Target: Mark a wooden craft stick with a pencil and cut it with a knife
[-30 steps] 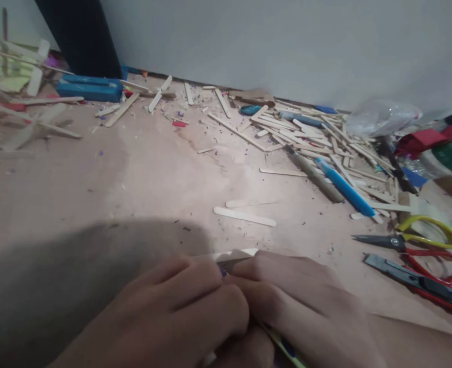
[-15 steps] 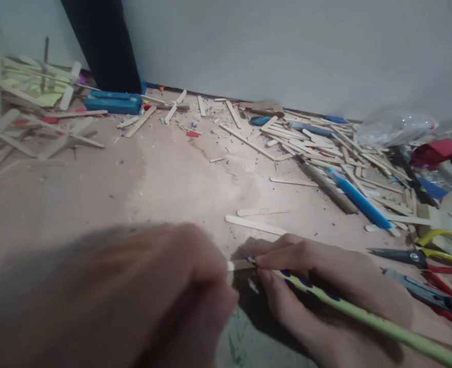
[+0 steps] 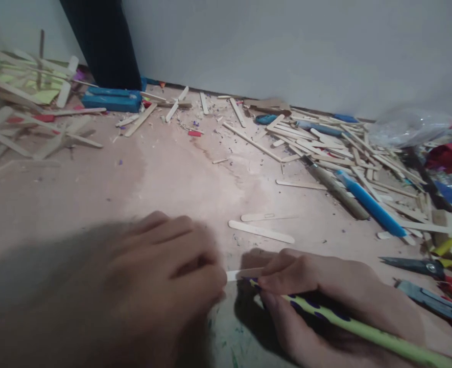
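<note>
Down at the near edge of the surface, the left hand presses flat on a pale craft stick, fingers curled over it so only the stick's right end shows. The right hand has its grip closed around a green pencil with purple dots, tip touching that exposed end. Marking looks to be under way; no line on the wood is clear enough to read (the tip hides the spot), so I'd judge this stick barely begun, with any cutting still ahead.

Counting now: one stick under the hands, two loose sticks lying just beyond them, side by side. Farther right, a scattered pile of sticks, too many and too tangled to count. One blue-handled knife lies across the pile's near side, a brownish tool beside it. At the right edge, one pair of scissors with yellow and red handles, and one dark blade-like tool nearer the viewer. One blue box sits far left, by the wall.
</note>
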Demonstrator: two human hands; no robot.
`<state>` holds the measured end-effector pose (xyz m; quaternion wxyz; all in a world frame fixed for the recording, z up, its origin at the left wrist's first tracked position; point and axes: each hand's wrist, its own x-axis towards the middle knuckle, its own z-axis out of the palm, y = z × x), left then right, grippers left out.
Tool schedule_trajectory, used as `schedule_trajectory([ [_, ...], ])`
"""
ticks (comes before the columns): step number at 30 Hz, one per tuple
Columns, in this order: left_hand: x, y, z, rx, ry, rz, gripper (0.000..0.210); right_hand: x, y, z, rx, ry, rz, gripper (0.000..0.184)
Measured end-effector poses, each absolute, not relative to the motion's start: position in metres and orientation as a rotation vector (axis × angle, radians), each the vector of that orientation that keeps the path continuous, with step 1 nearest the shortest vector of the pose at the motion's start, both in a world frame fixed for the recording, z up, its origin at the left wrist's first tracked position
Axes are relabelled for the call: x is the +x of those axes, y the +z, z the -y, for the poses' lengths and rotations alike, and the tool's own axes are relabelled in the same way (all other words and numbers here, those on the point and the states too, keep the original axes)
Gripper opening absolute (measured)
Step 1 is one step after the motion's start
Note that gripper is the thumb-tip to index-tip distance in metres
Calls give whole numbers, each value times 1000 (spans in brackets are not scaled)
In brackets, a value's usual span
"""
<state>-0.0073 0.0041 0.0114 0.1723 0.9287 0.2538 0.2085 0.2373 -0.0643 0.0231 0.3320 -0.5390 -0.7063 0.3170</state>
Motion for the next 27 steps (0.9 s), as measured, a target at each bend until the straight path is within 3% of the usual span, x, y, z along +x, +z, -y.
schedule_trajectory([
  [9,-6,-1,1,2579,600,-703,26,229,10,67,-1428,601,1834,18],
  [27,-7,-5,2,2653,701,-674,22,237,24,62,-1412,836,1919,21],
])
